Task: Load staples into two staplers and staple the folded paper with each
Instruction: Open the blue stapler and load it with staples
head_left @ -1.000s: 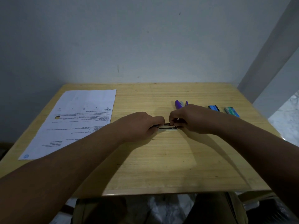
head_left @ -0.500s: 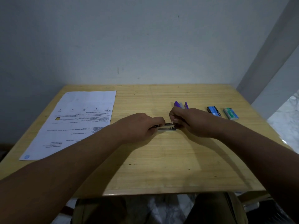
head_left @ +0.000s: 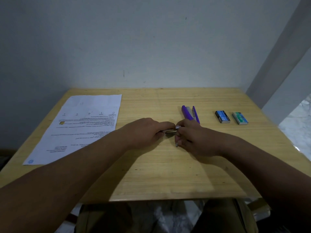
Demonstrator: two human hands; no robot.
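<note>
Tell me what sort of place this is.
Probably a plain home or office desk corner set up for paperwork: a small wooden table pushed against a bare wall, a printed paper sheet, a purple stapler and two staple boxes within reach of the hands.

table (head_left: 168, 174): pale grained wood, satin | sheet (head_left: 87, 115): matt paper | stapler (head_left: 188, 113): glossy purple plastic

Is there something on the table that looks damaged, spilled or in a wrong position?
Nothing stands out. The paper, purple stapler and two staple boxes lie tidily; nothing spilled.
</note>
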